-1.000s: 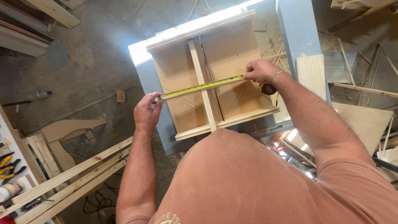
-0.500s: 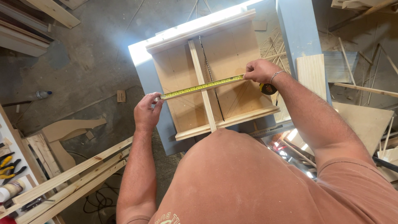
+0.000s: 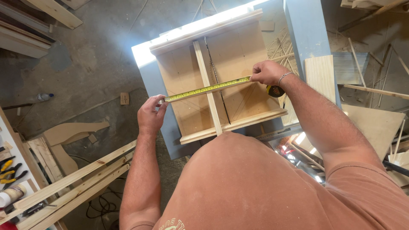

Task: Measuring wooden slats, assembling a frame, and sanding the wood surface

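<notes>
A yellow tape measure point(image 3: 207, 89) is stretched across a shallow wooden frame panel point(image 3: 238, 64) lying on a light blue table point(image 3: 150, 81). My left hand point(image 3: 151, 114) pinches the tape's free end at the panel's left edge. My right hand point(image 3: 266, 72) presses the tape down near the right edge, with the black and yellow tape case point(image 3: 275, 91) hanging just below the wrist. A vertical wooden slat point(image 3: 207, 85) divides the panel, and the tape crosses over it.
Long wooden battens point(image 3: 72, 181) lean at lower left. Pliers with yellow handles point(image 3: 8, 170) lie on a shelf at far left. Board offcuts point(image 3: 320, 76) and thin strips point(image 3: 370, 89) pile up on the right. A plastic bottle point(image 3: 44, 97) lies on the concrete floor.
</notes>
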